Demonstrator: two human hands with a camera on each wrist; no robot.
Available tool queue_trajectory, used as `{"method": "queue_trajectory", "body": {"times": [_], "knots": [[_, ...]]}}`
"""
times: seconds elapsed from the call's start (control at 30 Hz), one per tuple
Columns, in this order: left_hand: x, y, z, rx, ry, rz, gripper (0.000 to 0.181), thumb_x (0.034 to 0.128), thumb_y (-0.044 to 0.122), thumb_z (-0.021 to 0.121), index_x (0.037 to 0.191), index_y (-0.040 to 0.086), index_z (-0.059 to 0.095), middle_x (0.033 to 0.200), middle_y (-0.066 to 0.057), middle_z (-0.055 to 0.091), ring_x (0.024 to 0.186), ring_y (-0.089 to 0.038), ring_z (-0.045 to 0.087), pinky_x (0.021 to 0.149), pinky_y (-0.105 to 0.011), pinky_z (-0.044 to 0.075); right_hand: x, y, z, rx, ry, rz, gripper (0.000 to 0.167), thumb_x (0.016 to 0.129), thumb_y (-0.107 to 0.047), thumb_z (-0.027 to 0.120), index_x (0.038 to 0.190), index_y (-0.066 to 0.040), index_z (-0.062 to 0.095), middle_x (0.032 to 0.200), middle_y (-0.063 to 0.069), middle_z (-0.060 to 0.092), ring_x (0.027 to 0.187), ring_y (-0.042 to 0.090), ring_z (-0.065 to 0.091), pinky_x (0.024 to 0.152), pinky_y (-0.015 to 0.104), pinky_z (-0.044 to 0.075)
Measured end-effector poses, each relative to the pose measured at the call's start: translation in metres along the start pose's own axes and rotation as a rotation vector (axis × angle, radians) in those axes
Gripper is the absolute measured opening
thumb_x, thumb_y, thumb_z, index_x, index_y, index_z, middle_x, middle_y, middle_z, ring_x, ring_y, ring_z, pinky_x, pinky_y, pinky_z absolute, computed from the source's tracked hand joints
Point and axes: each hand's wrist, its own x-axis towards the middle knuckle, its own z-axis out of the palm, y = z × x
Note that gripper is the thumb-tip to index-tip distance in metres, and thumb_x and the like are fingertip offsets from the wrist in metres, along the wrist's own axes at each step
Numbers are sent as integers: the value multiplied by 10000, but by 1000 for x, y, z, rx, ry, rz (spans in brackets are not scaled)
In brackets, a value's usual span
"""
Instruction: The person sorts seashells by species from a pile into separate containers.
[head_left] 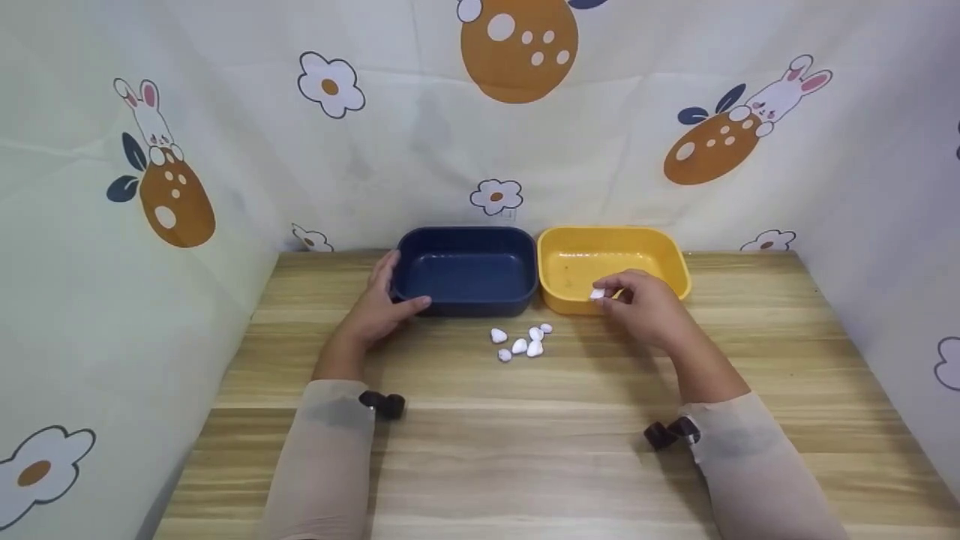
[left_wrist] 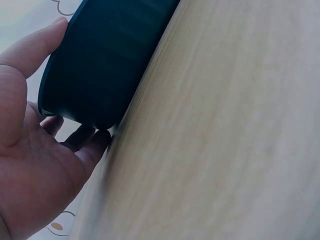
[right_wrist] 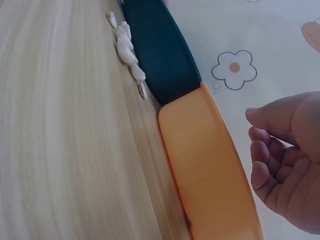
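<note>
My left hand (head_left: 375, 304) holds the left front corner of a dark blue plastic basin (head_left: 465, 308). Its thumb lies over the front rim and its fingers bend against the left side, as the left wrist view also shows. Over the front rim of a yellow basin (head_left: 551, 296), my right hand (head_left: 646, 304) pinches a white pebble (head_left: 598, 293) between thumb and fingertips. The right wrist view shows that hand (right_wrist: 287, 160) above the rim, the pebble hidden by the fingers. Several white pebbles, one of them a white stone (head_left: 519, 346), lie on the table before the basins.
Both basins stand side by side, touching, at the back of the wood-grain table (head_left: 525, 450). A patterned cloth (head_left: 420, 135) with rabbits and flowers hangs behind and along the sides. Dark wrist cameras, such as the left camera (head_left: 384, 405), are strapped to both sleeves.
</note>
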Motion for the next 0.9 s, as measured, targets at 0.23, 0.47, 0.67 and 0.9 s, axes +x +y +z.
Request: {"method": "queue_trajectory", "body": {"times": [0.23,0.47,0.67,0.9], "knots": [[-1,2,0,-8,-5,-8,1161,888,482,862,1739,249,108,1823,-7,10,1689,-343,81,1373,-557,139,2,7,-9,21,26,86,277,1027,-219,731,1289,-134,746,1178,91,687,1002,257,574,813,283,515],[-3,5,0,-7,-12,-25,1172,881,503,862,1739,266,100,1824,-5,1,1691,-351,53,1370,-585,116,2,13,-13,28,66,95,299,1038,-226,708,1309,-103,727,1165,97,673,990,255,571,778,267,509],[-1,3,1,2,-5,-22,1173,879,507,864,1739,257,107,1825,-15,7,1692,-346,57,1372,-577,115,4,14,-15,38,88,128,315,1046,-251,699,1331,-120,716,1159,83,661,984,246,560,766,256,513],[-1,1,0,1,0,-22,1172,881,487,867,1739,256,103,1827,-18,5,1692,-352,61,1371,-581,111,6,15,-12,38,104,112,362,1035,-208,710,1377,-92,696,1201,105,641,988,253,563,751,232,515]]}}
